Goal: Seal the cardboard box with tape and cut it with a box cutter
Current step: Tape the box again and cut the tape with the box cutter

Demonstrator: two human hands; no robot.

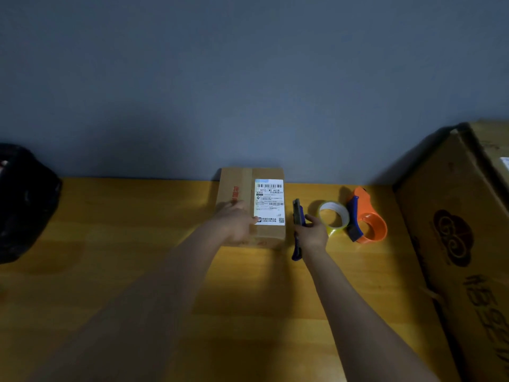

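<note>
A small cardboard box (239, 186) with a white shipping label (270, 201) lies flat on the wooden table (110, 257), against the wall. My left hand (234, 221) rests flat on the box's near left part. Just right of the box, my right hand (312, 232) grips a blue box cutter (298, 216) that points away from me. A roll of clear tape (334, 217) stands right of that hand. Beyond it lies an orange and blue tape dispenser (367, 219).
A large cardboard carton (462, 244) with printed characters fills the right side of the table. A black bag (24, 202) sits at the left edge. A grey wall (248, 92) runs along the table's far edge.
</note>
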